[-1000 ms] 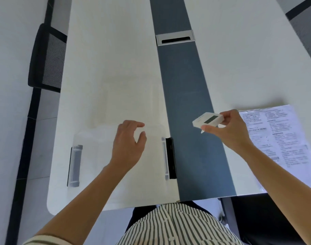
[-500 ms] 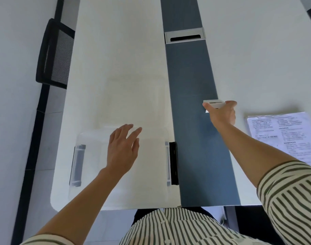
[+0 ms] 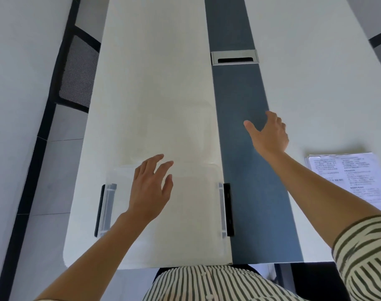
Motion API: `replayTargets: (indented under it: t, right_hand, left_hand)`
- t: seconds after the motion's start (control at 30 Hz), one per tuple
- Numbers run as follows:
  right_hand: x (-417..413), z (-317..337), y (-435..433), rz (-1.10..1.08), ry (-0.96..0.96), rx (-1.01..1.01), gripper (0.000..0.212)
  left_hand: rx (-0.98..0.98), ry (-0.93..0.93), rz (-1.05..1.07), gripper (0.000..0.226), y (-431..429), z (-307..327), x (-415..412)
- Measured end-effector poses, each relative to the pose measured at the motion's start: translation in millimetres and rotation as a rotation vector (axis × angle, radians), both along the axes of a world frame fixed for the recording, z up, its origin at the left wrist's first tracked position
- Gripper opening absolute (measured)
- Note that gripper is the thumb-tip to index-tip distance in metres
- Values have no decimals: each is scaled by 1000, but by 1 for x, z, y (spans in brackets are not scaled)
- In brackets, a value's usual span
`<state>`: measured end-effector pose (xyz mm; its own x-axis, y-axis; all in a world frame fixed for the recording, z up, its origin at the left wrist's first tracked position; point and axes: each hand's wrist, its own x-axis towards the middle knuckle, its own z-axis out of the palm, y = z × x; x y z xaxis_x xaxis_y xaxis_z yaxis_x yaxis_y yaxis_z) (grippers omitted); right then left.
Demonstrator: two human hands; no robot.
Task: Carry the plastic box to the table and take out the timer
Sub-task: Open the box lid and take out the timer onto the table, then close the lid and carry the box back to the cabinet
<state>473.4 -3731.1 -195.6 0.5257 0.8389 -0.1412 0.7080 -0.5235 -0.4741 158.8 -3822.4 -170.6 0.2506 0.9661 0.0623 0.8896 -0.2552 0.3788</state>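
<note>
One head-worn wide-angle camera is looking steeply down from above the near edge of the tabletop [image 3: 154, 88], facing along its length toward the far end. It is sitting close over the near edge, with the wearer's striped shirt [image 3: 206, 283] filling the bottom of the frame. Both forearms are reaching in from the bottom corners. Straight edges are bowing outward toward the frame's sides.

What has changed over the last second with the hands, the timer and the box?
The right hand carried the timer forward from beside the papers out over the blue strip. It is now spread open, and the timer is no longer visible, possibly hidden under the hand. The left hand stays open over the plastic box, which has not moved on the table.
</note>
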Motion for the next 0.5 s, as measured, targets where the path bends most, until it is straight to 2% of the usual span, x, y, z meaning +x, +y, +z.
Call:
replayTargets:
  t: [0.1, 0.2, 0.33, 0.5]
  right_hand:
    - [-45, 3, 13, 174, 114, -110, 55]
    - [-84, -11, 26, 265, 63, -318, 48]
    - [-103, -37, 33, 161, -41, -514, 32]
    - [-104, -52, 38, 95, -42, -521, 26]
  left_hand:
    - [13, 12, 63, 32, 2, 3, -38]
    - [-38, 94, 144, 38, 0, -1, -83]
    - [-193, -1, 211, 51, -15, -16, -122]
    - [-198, -84, 135, 50, -29, -30, -134]
